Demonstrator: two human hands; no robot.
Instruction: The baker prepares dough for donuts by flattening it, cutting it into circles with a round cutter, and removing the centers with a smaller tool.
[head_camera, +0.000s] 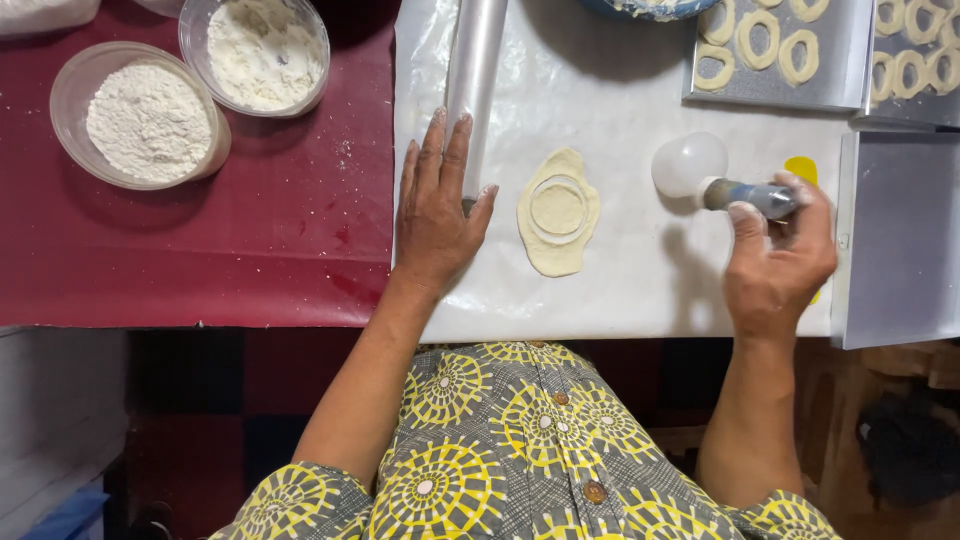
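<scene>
A small flat oval of pale dough (557, 245) lies on a white plastic sheet (620, 290), with a round ring mark pressed into its middle. My left hand (437, 205) rests flat and open on the sheet just left of the dough, its fingers against the end of a metal rolling pin (476, 70). My right hand (778, 255) holds a tool with a silvery handle (752, 195) and a white rounded head (689, 164), to the right of the dough.
Two clear bowls of white flour (150, 120) (262, 52) stand on a red cloth (250, 240) at left. Metal trays with several dough rings (765, 45) (915, 65) sit at the back right; another tray (900, 250) is at right. A yellow object (800, 168) lies under my right hand.
</scene>
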